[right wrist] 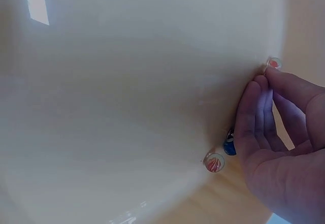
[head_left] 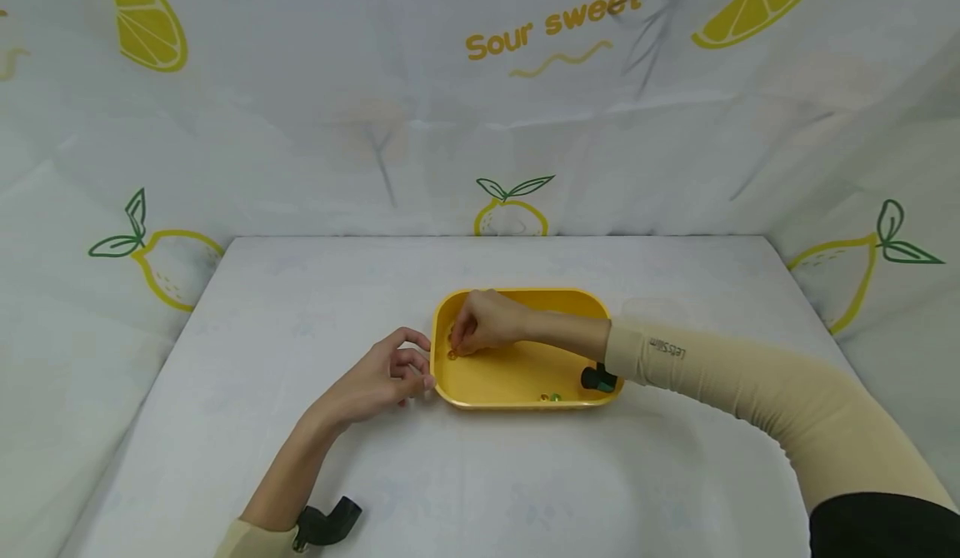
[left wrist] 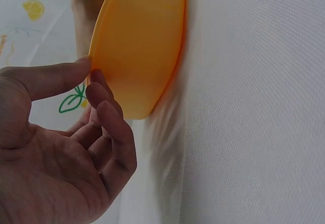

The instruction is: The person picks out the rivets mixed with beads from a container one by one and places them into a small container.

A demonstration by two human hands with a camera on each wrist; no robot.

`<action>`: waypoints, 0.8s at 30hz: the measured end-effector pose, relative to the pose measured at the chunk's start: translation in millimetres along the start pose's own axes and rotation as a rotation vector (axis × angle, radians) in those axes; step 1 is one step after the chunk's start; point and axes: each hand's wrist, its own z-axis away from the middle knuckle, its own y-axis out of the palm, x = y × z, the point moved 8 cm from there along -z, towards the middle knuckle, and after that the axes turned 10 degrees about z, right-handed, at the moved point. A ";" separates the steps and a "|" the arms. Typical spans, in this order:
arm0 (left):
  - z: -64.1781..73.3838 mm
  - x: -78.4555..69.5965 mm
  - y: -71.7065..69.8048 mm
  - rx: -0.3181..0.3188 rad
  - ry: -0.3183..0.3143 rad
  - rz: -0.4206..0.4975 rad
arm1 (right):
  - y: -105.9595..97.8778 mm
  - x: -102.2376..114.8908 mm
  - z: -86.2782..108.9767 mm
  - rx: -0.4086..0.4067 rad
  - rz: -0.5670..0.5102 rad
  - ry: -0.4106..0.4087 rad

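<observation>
In the head view a yellow tray [head_left: 517, 375] lies on the white table. My right hand [head_left: 491, 321] reaches into its left end, thumb and fingertips pinching at a small clear marble with an orange core [right wrist: 274, 63], partly hidden by them. Close to the curled fingers, the right wrist view has a blue marble [right wrist: 230, 144] and a clear red-striped marble [right wrist: 214, 162]. My left hand [head_left: 375, 381] is at the tray's left end. Its thumb touches the rim, and the other fingers bend loosely beside the outer wall [left wrist: 144, 41] in the left wrist view.
Two small marbles, one greenish [head_left: 555, 397] and one reddish [head_left: 544, 397], lie by the tray's near wall. A dark wrist-worn device [head_left: 328, 525] sits at the left wrist, another [head_left: 598, 378] at the right wrist over the tray. A lemon-print cloth [head_left: 420, 158] hangs behind the table.
</observation>
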 end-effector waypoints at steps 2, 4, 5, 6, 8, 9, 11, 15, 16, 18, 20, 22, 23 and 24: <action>-0.3 -0.2 0.1 0.000 -0.001 0.000 | -0.3 0.0 0.8 0.007 0.003 -0.008; -0.5 -0.4 0.1 0.000 -0.002 -0.002 | -1.2 -0.5 2.0 0.012 0.007 -0.008; -0.6 -0.5 0.1 0.000 -0.003 -0.003 | -1.8 -1.2 2.6 0.015 0.006 -0.002; -0.6 -0.6 0.1 0.000 -0.004 -0.003 | -2.4 -2.0 3.3 0.017 0.003 0.005; -0.3 -0.8 -0.2 -0.004 -0.009 -0.006 | -4.0 -3.2 4.6 0.020 -0.008 0.018; -0.2 -0.9 -0.3 -0.005 -0.010 -0.007 | -4.8 -3.7 5.2 0.019 -0.012 0.022; -0.1 -0.5 -0.6 -0.007 -0.013 -0.006 | -5.8 -4.7 6.2 0.019 -0.029 0.029; -0.2 -0.3 -0.7 -0.007 -0.012 -0.004 | -9.2 -4.0 9.4 0.004 -0.038 0.032; -0.1 -0.2 -0.9 -0.008 -0.011 -0.004 | -10.1 -3.6 10.5 0.000 -0.040 0.033; 0.0 -0.2 -0.9 -0.007 -0.011 -0.002 | -12.6 -2.5 13.1 -0.010 -0.041 0.033; 0.0 -0.2 -0.7 -0.006 -0.012 0.001 | -16.0 -1.5 16.4 -0.021 -0.049 0.033; -0.2 0.2 -0.7 -0.007 -0.015 0.004 | -20.5 -0.5 20.5 -0.037 -0.054 0.029; -0.4 0.4 -0.6 -0.006 -0.017 0.007 | -23.3 0.2 22.9 -0.046 -0.062 0.030; -0.5 0.5 -0.5 -0.005 -0.017 0.008 | -25.8 0.7 25.4 -0.054 -0.069 0.031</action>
